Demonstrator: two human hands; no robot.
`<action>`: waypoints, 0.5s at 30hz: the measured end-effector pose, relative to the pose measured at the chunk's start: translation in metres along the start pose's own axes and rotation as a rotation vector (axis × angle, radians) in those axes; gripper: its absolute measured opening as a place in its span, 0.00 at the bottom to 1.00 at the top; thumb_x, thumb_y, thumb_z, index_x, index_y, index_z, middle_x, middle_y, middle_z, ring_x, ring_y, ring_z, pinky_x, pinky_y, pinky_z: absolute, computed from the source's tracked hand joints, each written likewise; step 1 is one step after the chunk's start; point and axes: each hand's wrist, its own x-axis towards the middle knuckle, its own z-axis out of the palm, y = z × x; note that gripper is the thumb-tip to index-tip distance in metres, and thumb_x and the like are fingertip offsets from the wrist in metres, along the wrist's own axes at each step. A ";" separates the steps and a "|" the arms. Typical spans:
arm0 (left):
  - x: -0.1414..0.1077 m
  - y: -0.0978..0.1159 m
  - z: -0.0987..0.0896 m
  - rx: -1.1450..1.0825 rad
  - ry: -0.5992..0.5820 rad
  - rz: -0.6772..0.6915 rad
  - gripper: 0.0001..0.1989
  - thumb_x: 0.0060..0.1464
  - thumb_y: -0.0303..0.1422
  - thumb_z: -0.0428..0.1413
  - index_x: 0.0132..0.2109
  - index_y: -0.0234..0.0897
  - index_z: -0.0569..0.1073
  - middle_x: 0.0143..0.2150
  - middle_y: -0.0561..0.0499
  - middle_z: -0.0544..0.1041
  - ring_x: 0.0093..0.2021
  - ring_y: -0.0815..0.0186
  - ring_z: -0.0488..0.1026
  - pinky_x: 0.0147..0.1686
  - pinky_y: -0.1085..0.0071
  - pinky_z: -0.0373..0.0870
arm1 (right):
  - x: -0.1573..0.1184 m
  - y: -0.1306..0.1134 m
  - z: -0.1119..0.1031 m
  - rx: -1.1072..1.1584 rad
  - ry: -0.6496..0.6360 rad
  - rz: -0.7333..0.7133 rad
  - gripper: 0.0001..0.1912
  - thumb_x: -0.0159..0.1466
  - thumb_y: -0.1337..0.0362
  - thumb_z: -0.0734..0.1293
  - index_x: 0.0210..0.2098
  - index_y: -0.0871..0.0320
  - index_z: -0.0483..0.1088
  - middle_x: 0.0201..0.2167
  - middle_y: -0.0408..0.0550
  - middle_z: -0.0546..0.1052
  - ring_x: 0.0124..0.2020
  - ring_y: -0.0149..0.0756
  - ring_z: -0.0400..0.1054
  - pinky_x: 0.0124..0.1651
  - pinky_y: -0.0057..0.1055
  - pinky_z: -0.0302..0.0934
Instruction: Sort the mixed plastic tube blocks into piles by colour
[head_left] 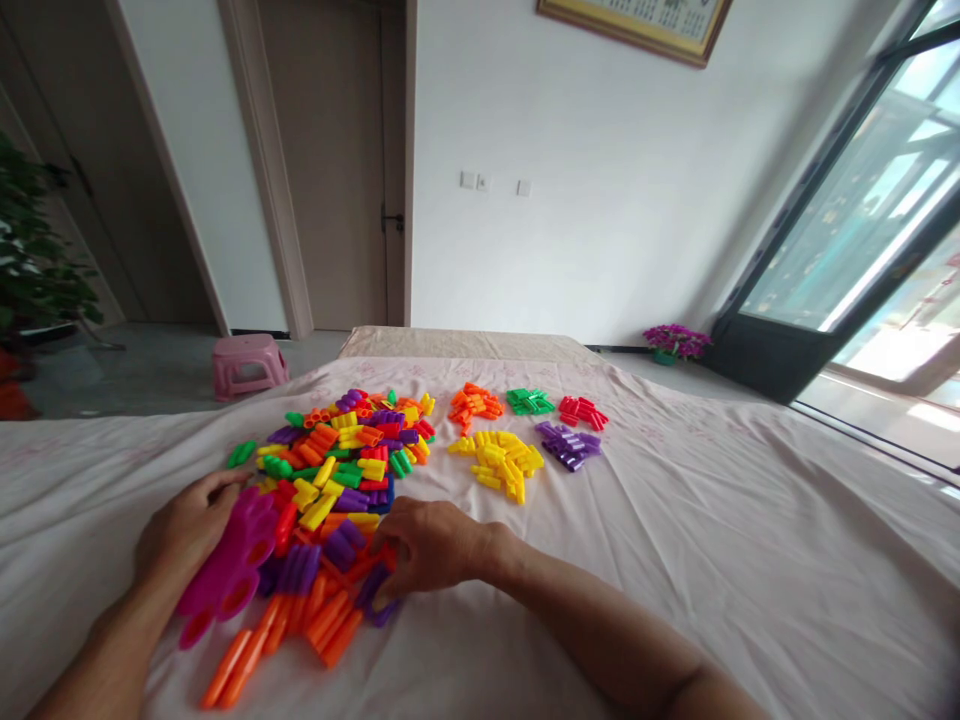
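A mixed heap of small plastic bullet-shaped building blocks [330, 475] in orange, yellow, purple, green and red lies on the cloth before me. At the heap's near right edge, my right hand [431, 545] curls down, thumb and fingers closed about a purple block [377, 597], partly hidden and blurred. My left hand [187, 525] is at the heap's left side, its fingers bent round the upper edge of a tilted magenta scalloped plastic piece [229, 570]; some fingers are hidden. Orange blocks [244, 655], several joined end to end, lie nearest me.
Right of the heap lie single-colour groups: orange blocks [476, 402], green blocks [530, 401], red blocks [583, 412], yellow blocks [504, 460] and purple blocks [570, 445]. A pale wrinkled cloth [712, 560] covers the table. Beyond stand a pink stool [249, 365] and potted flowers [677, 342].
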 end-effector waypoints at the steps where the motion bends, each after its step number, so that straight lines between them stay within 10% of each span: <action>1: 0.000 0.000 0.000 -0.004 -0.001 -0.002 0.26 0.58 0.51 0.41 0.54 0.48 0.74 0.44 0.45 0.80 0.37 0.55 0.75 0.34 0.67 0.66 | 0.000 0.000 0.002 -0.013 0.003 -0.011 0.26 0.54 0.47 0.74 0.47 0.53 0.73 0.42 0.45 0.74 0.39 0.34 0.68 0.36 0.24 0.59; 15: -0.002 0.001 0.001 -0.037 0.000 -0.022 0.26 0.58 0.52 0.42 0.54 0.49 0.74 0.45 0.46 0.80 0.36 0.57 0.75 0.32 0.68 0.65 | -0.008 -0.004 -0.018 -0.118 -0.041 0.092 0.18 0.59 0.61 0.70 0.49 0.51 0.74 0.45 0.47 0.73 0.41 0.35 0.70 0.35 0.25 0.57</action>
